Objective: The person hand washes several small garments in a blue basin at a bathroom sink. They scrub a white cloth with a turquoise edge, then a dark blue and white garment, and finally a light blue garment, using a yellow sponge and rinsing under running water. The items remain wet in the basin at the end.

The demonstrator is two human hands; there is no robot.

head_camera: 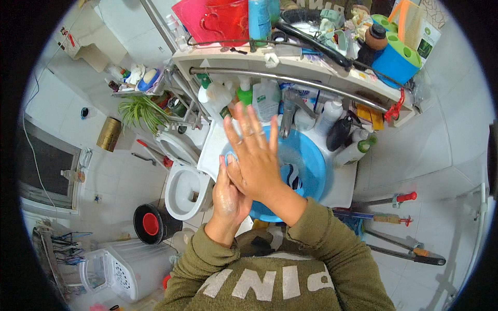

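My right hand lies across my left hand, palm against palm, its fingers spread and pointing away from me. Both hands look wet, with a soapy sheen. The left fingers are mostly hidden behind the right hand. A small patch of light blue shows beside the thumbs; I cannot tell if it is soap or the basin behind. Below the hands, a blue plastic basin sits in the white washbasin. Dark and white striped cloth lies in it. A metal faucet reaches over the basin's far rim.
Bottles, among them a white bottle and a dark bottle, crowd behind the basin. Above runs a metal rail under a cluttered shelf. A toilet and a black bucket stand left; long-handled tools hang right.
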